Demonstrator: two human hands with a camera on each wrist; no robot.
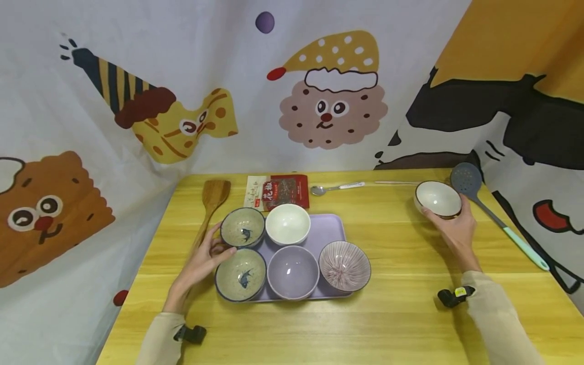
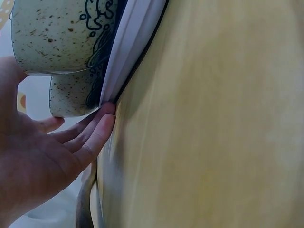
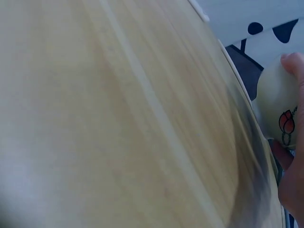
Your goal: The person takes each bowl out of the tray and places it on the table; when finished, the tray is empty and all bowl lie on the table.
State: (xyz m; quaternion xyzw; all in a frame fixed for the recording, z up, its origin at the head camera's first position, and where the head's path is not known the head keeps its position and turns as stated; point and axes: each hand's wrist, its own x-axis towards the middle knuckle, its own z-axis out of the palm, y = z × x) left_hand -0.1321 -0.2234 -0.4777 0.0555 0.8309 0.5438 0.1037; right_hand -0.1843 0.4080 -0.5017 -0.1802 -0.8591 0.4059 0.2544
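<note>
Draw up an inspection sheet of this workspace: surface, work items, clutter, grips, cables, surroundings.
Surface: wood-grain table.
Work items: lilac tray bearing five bowls: far fish-motif bowl, near fish-motif bowl, plain white bowl, lilac bowl, streaked bowl; brown-rimmed white bowl off the tray.
Clutter: wooden spatula, Sichuan peppercorn packet, metal spoon, thin stick, slotted skimmer.
Grips: left hand at the tray's left edge, beside both fish-motif bowls; right hand holds the brown-rimmed white bowl.
Cables: nothing seen.
Surroundings: cartoon-printed cloth behind and beside the table.
</note>
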